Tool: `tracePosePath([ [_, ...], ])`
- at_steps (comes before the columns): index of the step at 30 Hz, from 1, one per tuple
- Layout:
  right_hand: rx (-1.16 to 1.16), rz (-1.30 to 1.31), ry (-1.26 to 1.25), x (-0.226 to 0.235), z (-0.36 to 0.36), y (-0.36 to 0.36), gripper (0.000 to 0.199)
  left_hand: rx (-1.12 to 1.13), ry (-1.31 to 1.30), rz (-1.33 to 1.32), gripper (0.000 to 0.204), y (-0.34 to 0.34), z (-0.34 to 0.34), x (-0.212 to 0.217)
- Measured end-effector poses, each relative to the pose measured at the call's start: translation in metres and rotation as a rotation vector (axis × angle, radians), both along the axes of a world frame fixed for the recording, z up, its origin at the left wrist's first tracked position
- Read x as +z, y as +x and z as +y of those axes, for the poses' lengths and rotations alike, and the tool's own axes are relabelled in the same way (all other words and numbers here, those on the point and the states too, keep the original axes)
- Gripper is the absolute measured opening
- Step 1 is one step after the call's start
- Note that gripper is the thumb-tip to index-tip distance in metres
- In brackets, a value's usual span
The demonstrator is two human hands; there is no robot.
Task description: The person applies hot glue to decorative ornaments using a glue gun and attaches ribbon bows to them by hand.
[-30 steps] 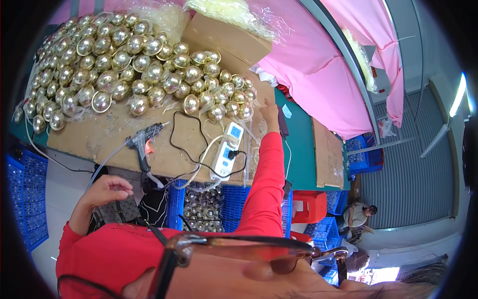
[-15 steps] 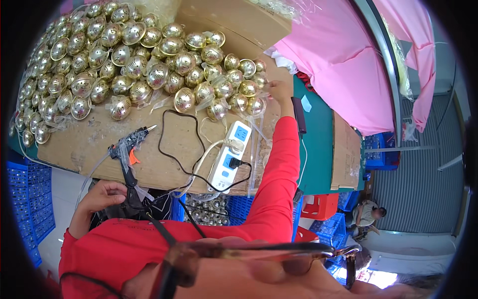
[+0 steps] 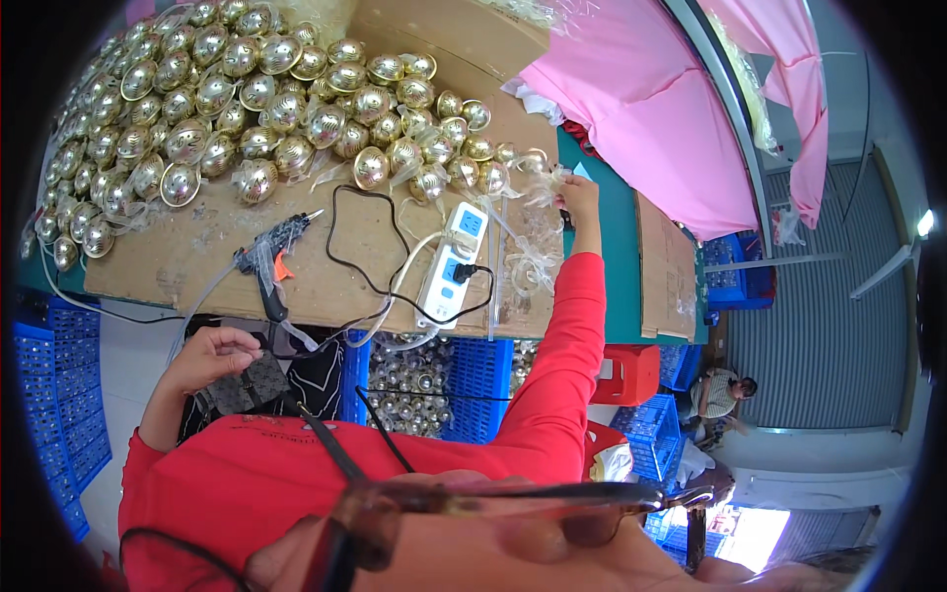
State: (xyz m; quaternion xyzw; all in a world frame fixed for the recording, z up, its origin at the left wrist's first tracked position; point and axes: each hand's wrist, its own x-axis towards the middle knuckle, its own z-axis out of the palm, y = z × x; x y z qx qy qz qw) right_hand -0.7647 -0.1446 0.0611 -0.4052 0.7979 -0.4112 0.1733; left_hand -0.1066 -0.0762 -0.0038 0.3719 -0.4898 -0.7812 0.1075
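Gold baubles (image 3: pixel 256 109); R hand (image 3: pixel 580 192) maybe gripping clear wrap (image 3: pixel 538 261).

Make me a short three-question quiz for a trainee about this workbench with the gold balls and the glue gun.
1. True or false: the right hand reaches to the clear plastic wrap at the far side of the cardboard bench top.
2. What lies closest to the glue gun? A) the power strip B) the red crate C) the pink cloth
3. Where is the left hand?

Key
1. True.
2. A.
3. Below the bench edge, over the lap, on a dark patterned item, away from the gold balls.
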Motion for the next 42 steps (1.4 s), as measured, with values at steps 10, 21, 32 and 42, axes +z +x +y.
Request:
tracePosePath([
  [10, -0.068, -0.165, 0.195, 0.014, 0.081, 0.038, 0.036, 0.004, 0.004, 0.007, 0.028, 0.014, 0.009, 0.001],
  [21, 0.012, 0.373, 0.324, 0.023, 0.125, 0.077, 0.041, -0.033, -0.039, 0.046, 0.028, 0.034, 0.024, 0.003],
  [32, -0.204, 0.644, 0.011, 0.001, 0.067, 0.021, 0.033, -0.027, -0.038, 0.060, 0.030, 0.040, 0.026, 0.008],
  [42, -0.223, 0.153, 0.128, -0.059, -0.065, -0.037, 0.042, 0.126, 0.071, -0.011, 0.030, 0.019, -0.001, -0.002],
])
